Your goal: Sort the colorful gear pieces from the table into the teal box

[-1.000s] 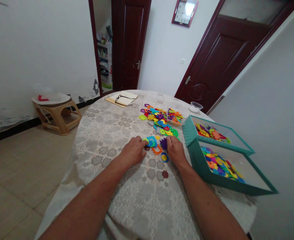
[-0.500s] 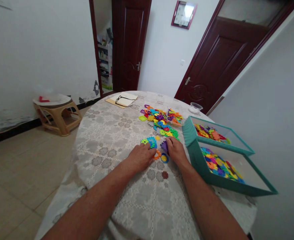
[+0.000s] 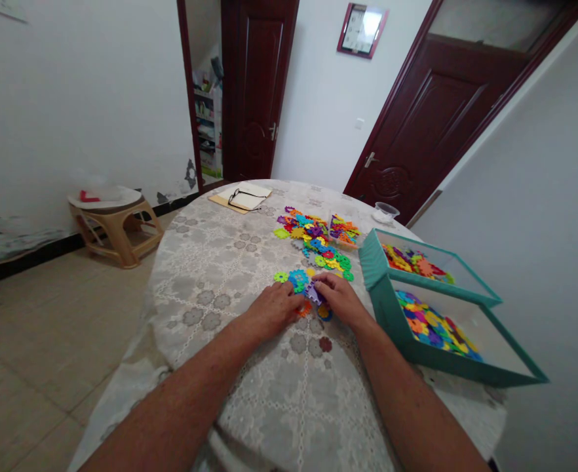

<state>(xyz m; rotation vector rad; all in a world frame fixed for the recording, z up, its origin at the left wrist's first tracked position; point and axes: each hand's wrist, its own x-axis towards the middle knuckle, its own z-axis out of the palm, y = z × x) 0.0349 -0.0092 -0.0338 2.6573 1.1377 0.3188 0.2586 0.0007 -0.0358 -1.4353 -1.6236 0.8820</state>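
Observation:
My right hand (image 3: 341, 300) pinches a purple gear-shaped plastic piece (image 3: 313, 292) just above the table. My left hand (image 3: 275, 308) rests with curled fingers on an orange ring piece (image 3: 303, 310) right beside it, so the two hands nearly touch. A blue gear piece (image 3: 297, 279) and a small green piece (image 3: 280, 277) lie just beyond my left fingers. A blue and yellow ring (image 3: 324, 313) peeks out under my right hand. Farther back lies a heap of several coloured pieces (image 3: 313, 239).
The round table (image 3: 230, 262) carries a lace cloth. A teal two-compartment box (image 3: 390, 308) with coloured pieces stands at the right. A notebook with glasses (image 3: 242, 195) and a small clear bowl (image 3: 385, 210) sit at the far edge. A plastic stool (image 3: 115, 226) stands on the floor, left.
My left hand slid back from the blue gear onto the orange ring. My right hand lifted the purple piece and brought it left toward my left hand.

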